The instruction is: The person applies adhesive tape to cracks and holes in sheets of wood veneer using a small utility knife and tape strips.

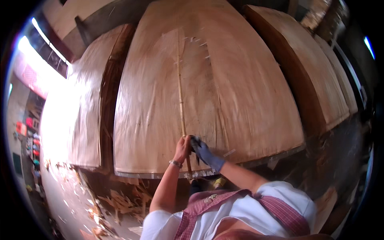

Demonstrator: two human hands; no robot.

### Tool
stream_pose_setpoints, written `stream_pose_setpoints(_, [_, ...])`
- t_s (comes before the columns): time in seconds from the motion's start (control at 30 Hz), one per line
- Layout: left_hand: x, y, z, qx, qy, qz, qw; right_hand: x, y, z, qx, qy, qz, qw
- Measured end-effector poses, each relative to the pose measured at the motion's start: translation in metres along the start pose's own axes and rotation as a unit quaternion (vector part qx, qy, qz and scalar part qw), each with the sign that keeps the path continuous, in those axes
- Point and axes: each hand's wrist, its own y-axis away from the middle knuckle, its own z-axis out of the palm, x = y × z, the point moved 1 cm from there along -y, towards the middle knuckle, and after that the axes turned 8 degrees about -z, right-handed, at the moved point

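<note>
A long, thin bamboo stick [181, 104] lies lengthwise over the large stack of thin wood sheets [248, 92] in front of me. My bare left hand [183, 149], with a band at the wrist, is closed round the stick near the stack's front edge. Touching or almost touching it is my right hand [203, 152], in a blue-grey glove with dark fingertips. Its fingers are bent together, and a thin dark thing shows below them, too small to name. Short white strips [195, 39] lie along a seam on the top sheet, near the stick's far end.
Another sheet stack [90, 96] stands to the left and one [308, 68] to the right, with dark narrow gaps between. Torn wood scraps [122, 202] litter the floor at lower left. Bright daylight enters at far left.
</note>
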Motion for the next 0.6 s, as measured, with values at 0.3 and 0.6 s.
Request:
stream_pose_setpoints(0.3, [0.006, 0.048, -0.025, 0.044, -0.403, 0.042, 0.913, -0.121, 0.122, -0.017, -0.006, -0.273, 0.331, 0.903])
stream_pose_setpoints(0.6, [0.005, 0.055, -0.312, 0.515, -0.484, -0.344, 0.618, -0.113, 0.176, -0.069, 0.161, -0.052, 0.233, 0.957])
